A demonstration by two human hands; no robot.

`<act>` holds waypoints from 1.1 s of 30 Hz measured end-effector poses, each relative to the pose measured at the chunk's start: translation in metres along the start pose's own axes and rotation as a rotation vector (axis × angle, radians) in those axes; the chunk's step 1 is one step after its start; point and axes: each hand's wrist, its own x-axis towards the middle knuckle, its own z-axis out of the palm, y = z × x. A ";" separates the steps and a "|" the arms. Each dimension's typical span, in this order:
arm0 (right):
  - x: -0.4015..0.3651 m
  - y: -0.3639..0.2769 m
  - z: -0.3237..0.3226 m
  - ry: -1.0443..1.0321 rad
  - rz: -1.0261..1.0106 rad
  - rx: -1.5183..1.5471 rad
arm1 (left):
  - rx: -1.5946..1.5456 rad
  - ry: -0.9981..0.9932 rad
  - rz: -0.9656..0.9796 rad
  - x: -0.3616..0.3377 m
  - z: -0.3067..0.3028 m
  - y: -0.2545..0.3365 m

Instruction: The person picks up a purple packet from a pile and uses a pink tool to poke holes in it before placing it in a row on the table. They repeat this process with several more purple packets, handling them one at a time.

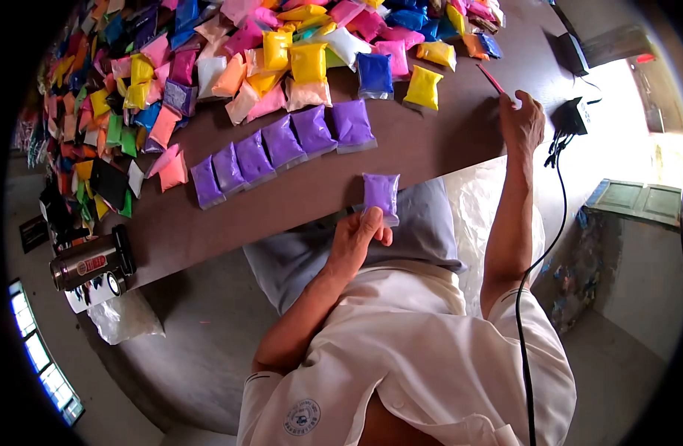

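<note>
Between the thumb and fingers of my left hand [361,236] is a small purple packet [381,195], held up over my lap by the table's front edge. My right hand [523,119] is over the right part of the table, its fingers closed around the lower end of a thin red stick-like tool [491,78]. Several purple packets [283,143] lie side by side in a slanting row on the brown table [430,141]. Just behind the row, a yellow packet [423,87] and a dark blue packet [375,75] lie near the pile.
A large pile of colourful packets [163,126] covers the table's back and left. A metal cup [88,264] lies at the left edge. At the right are a black device [572,117] and its hanging cable [555,230]. Clear plastic [471,215] hangs beside my lap.
</note>
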 end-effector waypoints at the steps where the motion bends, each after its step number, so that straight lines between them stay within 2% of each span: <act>1: -0.007 -0.003 -0.002 0.169 -0.068 -0.025 | 0.000 0.007 -0.001 0.000 0.000 0.000; 2: -0.015 -0.006 -0.005 0.170 -0.069 -0.024 | 0.000 0.008 0.001 0.000 0.000 -0.001; 4: -0.037 -0.031 -0.019 -0.033 -0.088 0.401 | -0.019 -0.024 -0.008 0.001 -0.001 -0.005; 6: -0.059 -0.057 -0.018 -0.084 -0.280 0.468 | 0.008 0.002 -0.010 0.002 0.005 -0.003; 11: -0.078 -0.133 -0.040 -0.133 -0.461 0.440 | 0.013 0.015 -0.034 0.002 0.006 0.002; 12: -0.073 -0.137 -0.028 -0.130 -0.462 0.445 | -0.005 0.028 -0.020 0.002 0.006 0.000; 14: -0.053 -0.149 0.010 0.009 -0.511 0.435 | -0.023 0.045 -0.001 0.000 0.006 -0.002; 18: -0.027 -0.159 0.022 -0.047 -0.539 0.405 | 0.005 0.068 -0.014 -0.005 0.008 0.001; 20: -0.024 -0.157 0.014 -0.077 -0.534 0.428 | 0.013 0.069 -0.012 -0.005 0.007 0.003; 21: -0.032 -0.159 -0.017 -0.181 -0.466 0.388 | -0.005 0.070 -0.012 -0.006 0.005 0.002; 22: -0.041 -0.152 -0.022 -0.183 -0.473 0.389 | -0.022 0.072 -0.013 -0.007 0.003 0.001; 24: -0.055 -0.134 -0.028 -0.076 -0.424 0.584 | -0.013 0.087 -0.010 -0.008 0.002 0.001; 26: -0.084 -0.118 -0.054 -0.301 -0.335 0.593 | -0.003 0.097 -0.013 -0.008 0.003 0.002; 30: -0.141 -0.092 -0.081 -0.811 -0.100 1.127 | 0.036 0.036 0.007 -0.006 0.010 0.006; 31: -0.143 -0.088 -0.092 -0.847 -0.104 1.006 | 0.046 0.000 0.009 -0.006 0.011 0.005; 33: -0.148 -0.081 -0.091 -0.803 -0.041 1.016 | 0.045 -0.029 -0.001 -0.005 0.013 0.002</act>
